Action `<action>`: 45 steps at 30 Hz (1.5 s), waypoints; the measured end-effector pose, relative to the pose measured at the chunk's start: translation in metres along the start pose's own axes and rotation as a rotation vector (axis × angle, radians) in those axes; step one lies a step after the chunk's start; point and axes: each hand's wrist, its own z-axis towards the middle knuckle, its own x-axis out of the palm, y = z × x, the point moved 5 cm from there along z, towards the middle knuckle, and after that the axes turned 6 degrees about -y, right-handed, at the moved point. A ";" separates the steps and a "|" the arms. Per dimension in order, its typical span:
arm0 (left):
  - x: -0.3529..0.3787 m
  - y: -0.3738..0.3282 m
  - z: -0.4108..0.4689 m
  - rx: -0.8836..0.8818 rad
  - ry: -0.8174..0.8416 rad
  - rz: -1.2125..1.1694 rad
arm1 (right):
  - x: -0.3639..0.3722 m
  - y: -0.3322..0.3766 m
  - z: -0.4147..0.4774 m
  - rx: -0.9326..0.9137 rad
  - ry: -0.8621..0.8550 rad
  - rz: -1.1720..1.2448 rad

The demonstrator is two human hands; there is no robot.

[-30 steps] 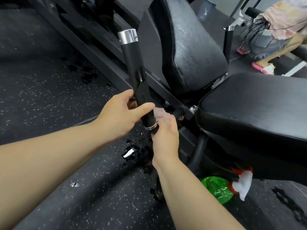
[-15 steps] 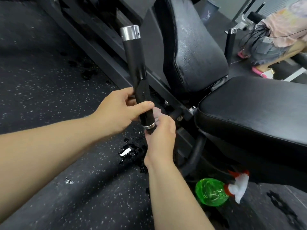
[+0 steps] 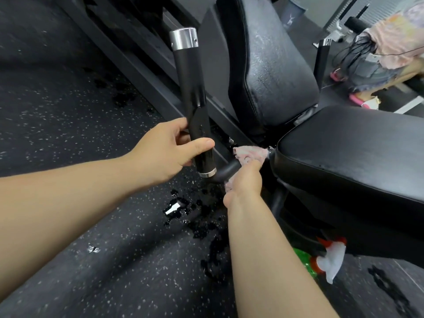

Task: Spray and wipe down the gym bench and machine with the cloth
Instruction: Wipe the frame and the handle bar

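Observation:
My left hand (image 3: 165, 152) grips the lower part of the machine's black handle (image 3: 191, 88), which stands upright with a silver cap on top. My right hand (image 3: 244, 184) holds a pink cloth (image 3: 249, 153) wrapped over the black curved tube (image 3: 226, 172) that joins the handle's base to the frame. The cloth's far end reaches the edge of the black seat pad (image 3: 358, 152). Behind it rises the black back pad (image 3: 273, 63), speckled with droplets. A green spray bottle (image 3: 325, 260) with a white and red trigger head lies on the floor under the seat.
Wet puddles (image 3: 183, 210) glisten on the speckled black rubber floor below the handle. The machine's black frame rails (image 3: 128, 56) run diagonally at the back left. Another person (image 3: 394, 49) sits on equipment at the far right.
My right hand slid the cloth from just under the handle's lower silver ring rightwards along the curved tube toward the seat. My left hand kept its grip on the handle.

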 end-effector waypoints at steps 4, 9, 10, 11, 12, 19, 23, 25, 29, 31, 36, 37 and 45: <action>0.001 0.002 0.002 -0.005 0.010 -0.018 | -0.006 -0.004 0.003 0.005 0.115 0.136; 0.002 0.005 0.003 0.007 0.007 -0.009 | 0.007 0.019 0.013 -0.057 0.305 0.339; 0.002 0.005 0.003 0.004 0.008 -0.013 | 0.009 0.018 0.018 -0.033 0.269 0.373; 0.002 0.006 0.003 0.003 0.009 -0.018 | 0.011 0.017 0.020 -0.011 0.259 0.398; 0.002 0.005 0.003 0.006 0.012 -0.018 | 0.014 0.017 0.021 0.009 0.266 0.415; 0.002 0.008 0.005 0.014 0.020 -0.021 | 0.023 0.014 0.012 0.173 0.367 0.287; 0.003 0.008 0.007 -0.006 0.024 -0.036 | 0.021 -0.007 -0.014 0.173 0.355 0.278; 0.004 0.006 0.005 -0.016 0.032 -0.055 | 0.016 -0.028 -0.037 0.170 0.386 0.257; 0.001 0.004 0.004 0.014 0.028 0.008 | 0.012 -0.038 -0.062 0.269 0.445 0.264; 0.002 0.002 0.002 0.021 0.017 0.041 | 0.014 -0.030 -0.056 0.249 0.436 0.277; 0.000 0.001 0.001 0.001 -0.020 0.092 | 0.015 -0.033 -0.056 0.182 0.390 0.328; 0.000 0.000 0.000 0.004 -0.030 0.106 | 0.014 -0.033 -0.058 0.198 0.394 0.332; -0.014 -0.013 0.000 -0.233 0.081 -0.156 | -0.021 0.027 -0.113 -0.305 0.202 -0.184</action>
